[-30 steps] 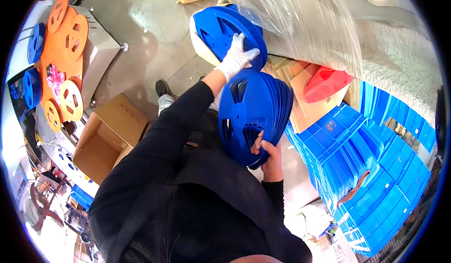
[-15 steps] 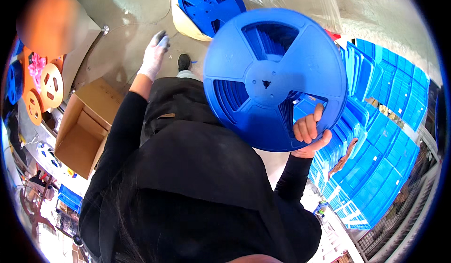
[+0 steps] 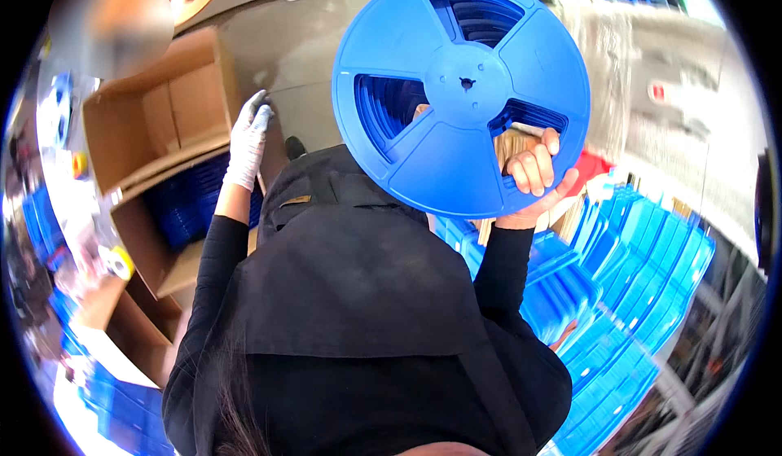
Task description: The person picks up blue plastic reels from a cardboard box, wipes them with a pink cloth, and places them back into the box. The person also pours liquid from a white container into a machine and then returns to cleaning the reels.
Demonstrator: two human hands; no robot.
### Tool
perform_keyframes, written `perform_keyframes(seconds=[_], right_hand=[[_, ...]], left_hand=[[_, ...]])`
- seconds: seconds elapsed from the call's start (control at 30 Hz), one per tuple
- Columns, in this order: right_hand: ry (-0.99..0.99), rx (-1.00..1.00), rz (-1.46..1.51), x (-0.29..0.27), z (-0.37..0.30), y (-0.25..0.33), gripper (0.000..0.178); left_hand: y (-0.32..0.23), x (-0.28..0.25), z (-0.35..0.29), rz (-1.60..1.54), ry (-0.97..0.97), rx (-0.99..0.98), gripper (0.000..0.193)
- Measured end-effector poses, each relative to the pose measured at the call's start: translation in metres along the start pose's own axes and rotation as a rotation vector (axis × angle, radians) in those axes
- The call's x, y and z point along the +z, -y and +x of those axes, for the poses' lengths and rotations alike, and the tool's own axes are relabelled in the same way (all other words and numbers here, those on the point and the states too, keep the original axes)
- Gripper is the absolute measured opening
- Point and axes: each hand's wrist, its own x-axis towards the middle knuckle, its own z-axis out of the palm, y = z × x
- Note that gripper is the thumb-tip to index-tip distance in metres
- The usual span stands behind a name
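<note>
Right hand (image 3: pixel 533 171) bare, fingers curled through a spoke window of the blue reel (image 3: pixel 461 91), carrying a stack. Left hand (image 3: pixel 248 138), gloved, hung open and empty above the cardboard box (image 3: pixel 155 122). Steadying the stack's lower rim seemed wise.

Cardboard boxes (image 3: pixel 155 122) on grey floor (image 3: pixel 301 57)

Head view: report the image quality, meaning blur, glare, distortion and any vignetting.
Head view: strong fisheye bending with a black vignette in the corners; the blue reel in the right hand is sharp; the gloved left hand and the cardboard box are fairly clear; the right and left edges smear with motion blur; pale glare washes the floor; a blurred patch sits upper left.
</note>
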Motion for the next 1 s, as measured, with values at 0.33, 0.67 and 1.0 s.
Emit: perform_keyframes(seconds=[0.33, 0.67, 1.0], right_hand=[[0.068, 0.349, 0.194, 0.022, 0.021, -0.001, 0.032], [0.293, 0.642, 0.153, 0.031, 0.037, 0.007, 0.033], [0.377, 0.693, 0.132, 0.032, 0.050, 0.004, 0.036]], left_hand=[[-0.025, 0.017, -0.169, -0.038, -0.506, 0.298, 0.034], [-0.115, 0.107, -0.186, 0.730, -0.898, 0.719, 0.041], [-0.151, 0.152, -0.139, 1.078, -0.741, 0.561, 0.058]])
